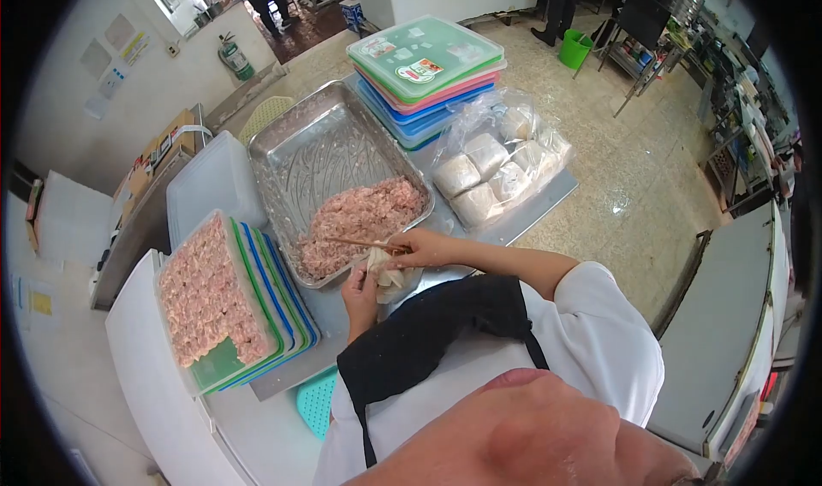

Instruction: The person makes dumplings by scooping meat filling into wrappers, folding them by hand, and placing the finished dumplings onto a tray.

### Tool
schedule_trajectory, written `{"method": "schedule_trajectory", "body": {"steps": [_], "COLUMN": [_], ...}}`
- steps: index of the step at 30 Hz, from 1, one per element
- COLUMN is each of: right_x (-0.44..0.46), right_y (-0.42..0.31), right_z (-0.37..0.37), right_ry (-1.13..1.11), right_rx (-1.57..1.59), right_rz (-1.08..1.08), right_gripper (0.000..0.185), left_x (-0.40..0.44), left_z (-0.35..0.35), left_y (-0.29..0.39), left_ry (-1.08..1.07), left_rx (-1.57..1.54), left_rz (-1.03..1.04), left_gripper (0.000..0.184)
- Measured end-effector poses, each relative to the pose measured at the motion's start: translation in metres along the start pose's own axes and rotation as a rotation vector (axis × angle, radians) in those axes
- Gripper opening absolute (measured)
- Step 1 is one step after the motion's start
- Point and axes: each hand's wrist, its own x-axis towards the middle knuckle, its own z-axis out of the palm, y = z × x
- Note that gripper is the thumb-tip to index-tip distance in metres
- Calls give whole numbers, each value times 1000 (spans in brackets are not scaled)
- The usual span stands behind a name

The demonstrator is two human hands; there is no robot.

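My right hand (pixel 425 248) is closed around a thin wooden stick (pixel 349 242), its tip over the ground meat. Pale, thin dough wrappers (pixel 383 259) are gripped in my left hand (pixel 360 291), directly beneath the right one. More pale wrappers, partly in plastic (pixel 398 283), lie right beside both hands. Just beyond them is a deep metal tray (pixel 284 126), with a mound of pink ground meat (pixel 364 216) at its near end. To the left, rows of meat-filled dumplings (pixel 210 293) cover most of a green-bottomed tray (pixel 214 364).
Stacked lidded trays (pixel 428 58) stand behind on the right, beside a clear bag of white wrapped blocks (pixel 488 173). A translucent lid (pixel 214 182) leans at the left. A turquoise basket (pixel 317 400) sits low by the table. Other people (pixel 561 6) stand in the background.
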Motion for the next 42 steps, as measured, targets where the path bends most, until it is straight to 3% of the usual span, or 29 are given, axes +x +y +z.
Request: {"method": "schedule_trajectory", "body": {"steps": [3,8,12,16,26,29,31,34,35,38,39,42], "right_x": [3,1,-6,-8,-14,-16,-17,-11,-9,-4,-6,-6], "right_y": [21,39,31,35,5,-2,-19,-43,-44,-31,-34,7], "right_z": [7,0,-9,-5,-21,-26,-21,-7,-1,6,5,-8], "right_ry": [24,83,53,94,112,140,219,274,288,240,292,318], "right_rx": [11,-82,-398,-415,-523,-543,-434,-297,-254,-236,-246,-283], "right_rz": [-57,-33,9,-45,-117,-58,-134,-287,-338,-275,-299,-381], "right_gripper": [28,26,25,25,24,38,49,65,70,68,56,38], "left_x": [-2,-2,-2,-2,0,7,10,14,20,21,26,24], "left_z": [-12,-20,-25,-26,-22,-22,-19,-12,-9,7,3,0], "left_y": [11,32,41,46,31,27,27,30,27,18,1,10], "left_ry": [16,118,101,75,10,7,-4,-33,-129,-177,-213,-271], "left_rx": [233,399,590,802,314,221,114,194,129,-25,-141,-79], "left_rz": [-9,186,292,539,91,101,86,-20,100,109,40,-135], "left_gripper": [17,15,19,26,25,24,24,23,22,26,32,37]}}
